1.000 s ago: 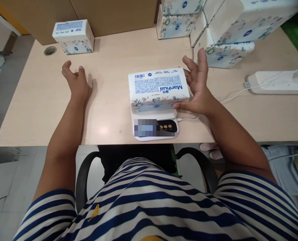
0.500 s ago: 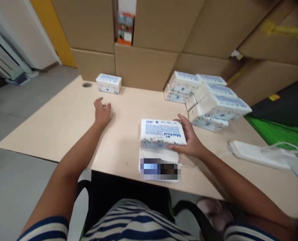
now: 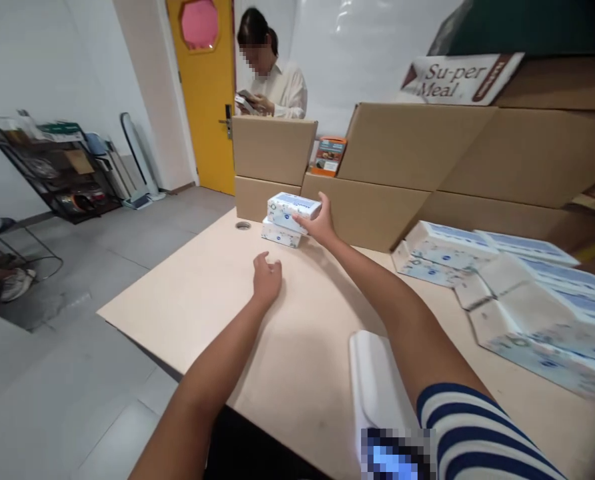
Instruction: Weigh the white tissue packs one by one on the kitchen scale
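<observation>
My right hand [image 3: 318, 225] is stretched to the far left part of the table and grips a white and blue tissue pack [image 3: 290, 209] by its right end. That pack rests on top of a second tissue pack [image 3: 279, 235] that lies on the table. My left hand [image 3: 267, 278] rests on the beige table [image 3: 212, 300] nearer to me, fingers loosely curled, holding nothing. The white scale [image 3: 375, 383] near the table's front edge has nothing on its platform.
Several tissue packs [image 3: 502, 280] lie in a heap at the right. Cardboard boxes [image 3: 407, 160] line the table's far edge. Another person [image 3: 272, 77] stands behind them near a yellow door [image 3: 205, 87]. A black rack [image 3: 52, 167] stands at the left wall.
My right hand lifted the tissue pack off the scale and carried it to the far left, onto the other pack. The view tilted up. My left hand stayed on the table.
</observation>
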`<state>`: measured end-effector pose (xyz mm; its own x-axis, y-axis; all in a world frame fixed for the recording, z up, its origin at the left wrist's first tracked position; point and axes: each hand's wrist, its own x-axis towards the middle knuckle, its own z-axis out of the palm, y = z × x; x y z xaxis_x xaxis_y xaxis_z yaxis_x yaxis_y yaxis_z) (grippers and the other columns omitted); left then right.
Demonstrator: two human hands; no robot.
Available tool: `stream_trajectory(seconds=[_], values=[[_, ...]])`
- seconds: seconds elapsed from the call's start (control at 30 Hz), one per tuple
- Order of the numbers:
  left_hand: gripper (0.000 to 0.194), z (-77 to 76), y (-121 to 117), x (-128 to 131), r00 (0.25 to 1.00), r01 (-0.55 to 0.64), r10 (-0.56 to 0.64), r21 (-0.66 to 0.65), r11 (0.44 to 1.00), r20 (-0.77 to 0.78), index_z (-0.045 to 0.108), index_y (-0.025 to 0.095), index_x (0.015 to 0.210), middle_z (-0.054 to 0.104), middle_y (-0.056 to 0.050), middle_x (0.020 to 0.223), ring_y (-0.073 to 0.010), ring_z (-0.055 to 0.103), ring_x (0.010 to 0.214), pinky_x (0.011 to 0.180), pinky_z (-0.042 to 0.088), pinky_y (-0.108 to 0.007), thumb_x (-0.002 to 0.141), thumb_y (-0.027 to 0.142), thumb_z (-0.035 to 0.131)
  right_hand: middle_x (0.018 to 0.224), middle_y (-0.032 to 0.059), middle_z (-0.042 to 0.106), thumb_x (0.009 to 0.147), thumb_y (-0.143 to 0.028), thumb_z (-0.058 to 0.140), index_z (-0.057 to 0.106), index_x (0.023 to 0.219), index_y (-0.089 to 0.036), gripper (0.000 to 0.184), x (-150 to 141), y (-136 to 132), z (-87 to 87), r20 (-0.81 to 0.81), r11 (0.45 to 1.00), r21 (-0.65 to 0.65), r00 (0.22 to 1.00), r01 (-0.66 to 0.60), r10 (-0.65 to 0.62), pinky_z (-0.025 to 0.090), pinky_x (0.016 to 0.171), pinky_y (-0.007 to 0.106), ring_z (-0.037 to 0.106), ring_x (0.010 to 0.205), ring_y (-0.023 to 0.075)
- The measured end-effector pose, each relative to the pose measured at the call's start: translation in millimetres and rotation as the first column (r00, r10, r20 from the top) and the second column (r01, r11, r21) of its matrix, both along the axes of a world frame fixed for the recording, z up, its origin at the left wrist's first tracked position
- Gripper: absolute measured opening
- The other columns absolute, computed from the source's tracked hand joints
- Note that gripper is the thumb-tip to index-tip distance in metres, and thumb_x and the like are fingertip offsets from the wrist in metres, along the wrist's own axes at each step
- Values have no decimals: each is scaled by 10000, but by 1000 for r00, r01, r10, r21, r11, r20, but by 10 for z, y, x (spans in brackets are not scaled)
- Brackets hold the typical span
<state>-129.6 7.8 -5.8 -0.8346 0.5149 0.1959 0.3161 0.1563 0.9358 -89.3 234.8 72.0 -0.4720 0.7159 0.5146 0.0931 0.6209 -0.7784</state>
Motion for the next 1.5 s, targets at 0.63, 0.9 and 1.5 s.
stream_trajectory(seconds=[0.63,0.9,1.5], values=[[380,79,-49,-7,999,36,-36,-17,999,24,566,195,1437,567,-203,1576,-272,737,1211,1171,578,-482,1065,261,609,1948,260,47,842,-503,910,349,1799,-80,1187,102,139,92,414,990,60,905,-129,93,148,1495,499,142,1830,381],[324,1,49,-123,999,22,-23,32,999,25,585,277,1340,585,-141,1530,-262,733,1160,1186,581,-515,1024,312,648,1859,182,427,921,-470,819,552,1700,-246,854,1838,689,44,518,893,436,842,-111,-149,241,1426,743,378,1729,483],[311,-17,62,-242,1000,-1,0,39,999,15,602,305,1275,609,-133,1458,-296,733,1169,1240,568,-587,986,387,684,1559,286,700,750,-853,844,792,1310,-196,865,2745,1786,561,564,937,301,759,176,-324,335,1308,788,573,1549,507]])
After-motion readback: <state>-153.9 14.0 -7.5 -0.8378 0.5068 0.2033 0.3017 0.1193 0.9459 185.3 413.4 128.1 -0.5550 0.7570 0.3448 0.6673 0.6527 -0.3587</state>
